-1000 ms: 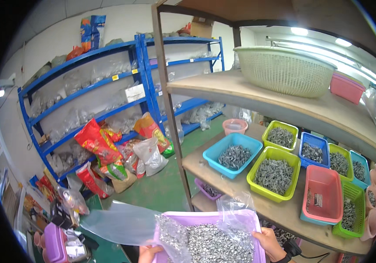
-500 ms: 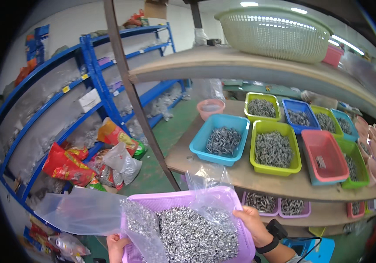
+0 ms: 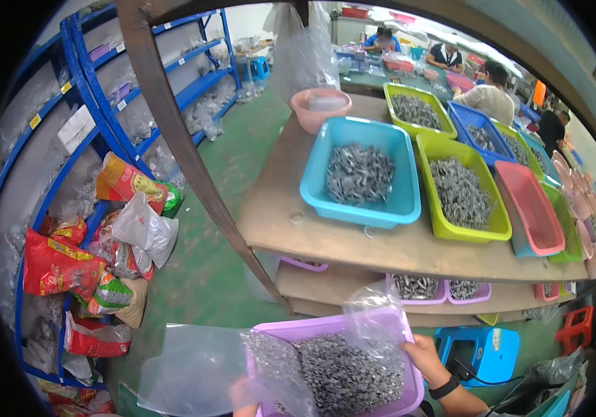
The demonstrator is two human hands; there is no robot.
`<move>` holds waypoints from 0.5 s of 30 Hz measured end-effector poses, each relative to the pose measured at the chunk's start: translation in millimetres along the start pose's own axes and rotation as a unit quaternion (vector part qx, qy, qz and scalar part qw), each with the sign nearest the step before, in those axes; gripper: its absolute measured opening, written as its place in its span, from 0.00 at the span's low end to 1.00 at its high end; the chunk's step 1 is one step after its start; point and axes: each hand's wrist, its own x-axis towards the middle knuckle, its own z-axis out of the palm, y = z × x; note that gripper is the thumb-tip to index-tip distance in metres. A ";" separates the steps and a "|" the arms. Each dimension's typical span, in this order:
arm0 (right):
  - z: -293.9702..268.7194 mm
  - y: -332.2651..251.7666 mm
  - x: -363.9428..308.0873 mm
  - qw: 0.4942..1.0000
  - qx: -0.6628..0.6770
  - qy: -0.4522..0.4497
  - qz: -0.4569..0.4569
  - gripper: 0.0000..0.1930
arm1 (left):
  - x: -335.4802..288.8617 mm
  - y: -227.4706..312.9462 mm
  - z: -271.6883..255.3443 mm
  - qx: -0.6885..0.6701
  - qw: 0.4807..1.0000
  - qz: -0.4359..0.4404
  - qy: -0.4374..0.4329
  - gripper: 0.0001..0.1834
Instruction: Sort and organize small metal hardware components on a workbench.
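Note:
A purple plastic basket (image 3: 413,396) full of small silvery metal parts (image 3: 353,375) is held low in front of me. My right hand (image 3: 426,356) grips its right rim, thumb on top. At the opposite side, my left hand (image 3: 243,395) holds the left edge, partly covered by plastic and blurred. A clear plastic bag (image 3: 193,368) spreads over the left rim and lines part of the basket. More clear film bunches up at its far right corner.
Beyond stands a wooden shelf (image 3: 270,215) with a blue basket (image 3: 405,201), a yellow-green basket (image 3: 444,219) and a red basket (image 3: 531,208). Blue racks (image 3: 79,174) and filled sacks (image 3: 61,267) line the left. A blue stool (image 3: 499,351) stands right. Several people sit at the back.
My view has shifted, bringing the shelf baskets closer and the people at the back into sight. The purple basket now sits lower and further right in view, still in both hands.

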 end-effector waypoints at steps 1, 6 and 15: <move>-5.8 -2.6 -10.3 0.999 -0.013 0.020 -0.024 0.06 | -0.5 4.7 4.2 -0.009 1.000 0.006 -0.020 0.09; -46.9 -33.5 -26.4 0.991 0.025 0.098 -0.087 0.06 | 19.2 71.5 49.5 0.113 0.959 0.129 -0.225 0.11; -73.0 -163.5 -108.1 0.952 0.166 0.127 -0.226 0.05 | -15.2 204.0 115.5 -0.054 0.917 0.099 -0.383 0.09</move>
